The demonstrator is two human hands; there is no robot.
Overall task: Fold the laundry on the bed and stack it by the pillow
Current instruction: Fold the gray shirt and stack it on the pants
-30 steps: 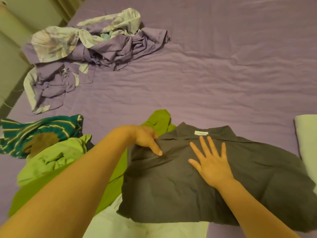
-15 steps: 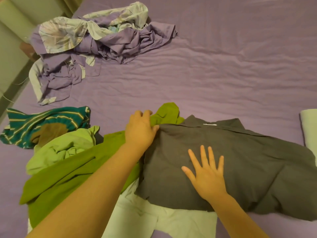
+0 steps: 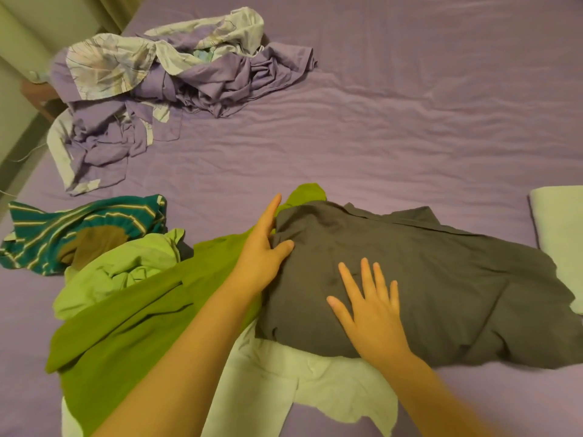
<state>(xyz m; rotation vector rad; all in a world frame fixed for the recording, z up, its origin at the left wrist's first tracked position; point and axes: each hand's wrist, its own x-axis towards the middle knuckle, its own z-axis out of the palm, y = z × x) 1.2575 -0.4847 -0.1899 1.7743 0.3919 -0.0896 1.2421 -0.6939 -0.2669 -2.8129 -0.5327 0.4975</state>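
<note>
Laundry lies scattered over the purple bed [image 3: 410, 127], and the piece being worked is a dark grey shirt [image 3: 426, 279] spread near the middle, its collar on the far side and its right edge reaching toward the pale pillow [image 3: 561, 244] at the right border. Compared with half a second ago, the left hand [image 3: 262, 257] has changed from a bunched grip at the shirt's far left corner to a flatter pose: its fingers now stretch along the shirt's left edge while the thumb presses onto the grey cloth, so it looks released rather than grasping. The right hand [image 3: 370, 313] stays flat on the shirt's near half, fingers spread and straight, holding nothing, in much the same spot as before. The small label seen at the collar earlier is no longer visible. Under and left of the shirt lies a dark green garment [image 3: 132, 335], with a light green one [image 3: 126, 272] bunched beside it, and a white garment [image 3: 315, 389] shows beneath the near edge. A teal striped garment [image 3: 79, 228] sits at the left, and a crumpled purple floral sheet [image 3: 157, 89] lies far left.
</note>
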